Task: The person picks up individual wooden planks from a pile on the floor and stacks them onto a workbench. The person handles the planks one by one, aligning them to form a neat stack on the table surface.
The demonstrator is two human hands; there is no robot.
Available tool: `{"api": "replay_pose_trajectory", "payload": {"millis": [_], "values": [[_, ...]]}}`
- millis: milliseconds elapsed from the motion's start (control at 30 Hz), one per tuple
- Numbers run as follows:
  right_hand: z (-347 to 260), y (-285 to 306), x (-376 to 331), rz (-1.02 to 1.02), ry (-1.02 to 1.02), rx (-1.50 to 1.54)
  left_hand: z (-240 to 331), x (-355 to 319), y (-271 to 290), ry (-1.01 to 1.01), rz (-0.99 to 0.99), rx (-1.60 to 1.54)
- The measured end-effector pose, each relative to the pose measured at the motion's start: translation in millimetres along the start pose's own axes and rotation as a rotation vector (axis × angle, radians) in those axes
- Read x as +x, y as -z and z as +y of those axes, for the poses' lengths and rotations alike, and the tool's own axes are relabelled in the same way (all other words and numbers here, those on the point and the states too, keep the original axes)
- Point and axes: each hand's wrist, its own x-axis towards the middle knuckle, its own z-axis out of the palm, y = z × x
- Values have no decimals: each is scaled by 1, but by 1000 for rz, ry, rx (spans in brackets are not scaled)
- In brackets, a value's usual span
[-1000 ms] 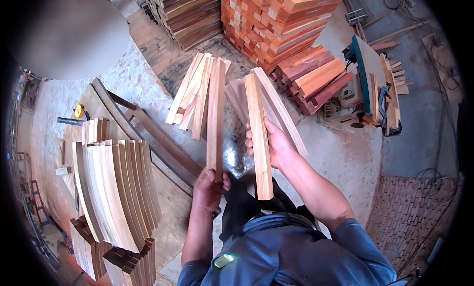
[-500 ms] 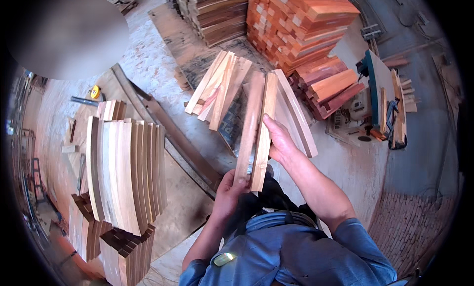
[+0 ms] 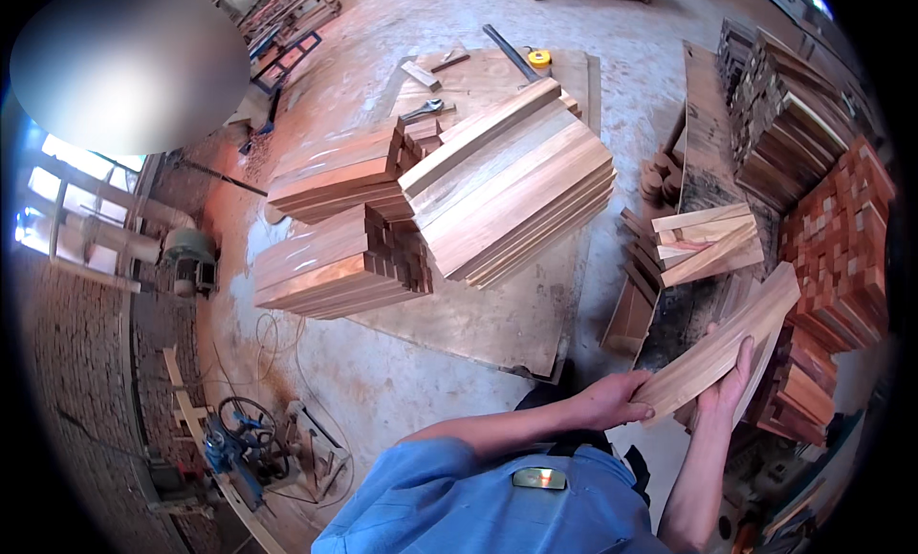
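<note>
Both of my hands grip pale brown wooden boards (image 3: 703,361), which slant up to the right in front of me at the lower right. My left hand (image 3: 617,401) is closed on the near end, thumb along the edge. Farther up, my right hand (image 3: 729,380) is wrapped round the long edge, thumb on top. Whether one board or two are in the grip is hard to tell from this angle. Just beyond lies a small group of light boards (image 3: 706,238). A large stack of similar boards (image 3: 516,186) rests on a plywood sheet (image 3: 497,329) to my left.
Two brown board stacks (image 3: 335,176) (image 3: 316,267) stand left of the large one. Beyond are a tape measure (image 3: 540,59) and a wrench (image 3: 426,108). Reddish wood blocks (image 3: 834,248) are piled at the right. A blue machine with a wheel (image 3: 239,449) stands at the lower left.
My view has swung left, bringing the plywood and its stacks to the middle. The two boards held apart before now appear closer together and turned flatter, still in both hands.
</note>
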Motion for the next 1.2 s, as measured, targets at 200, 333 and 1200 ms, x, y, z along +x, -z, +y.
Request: {"api": "replay_pose_trajectory", "payload": {"millis": [200, 333, 1200], "values": [[-24, -27, -34, -50, 0, 0, 0, -16, -35, -56, 134, 18], [-33, -20, -44, -67, -75, 40, 1, -25, -57, -93, 206, 84], [78, -41, -106, -247, -188, -26, 0, -77, -17, -186, 535, 445]]}}
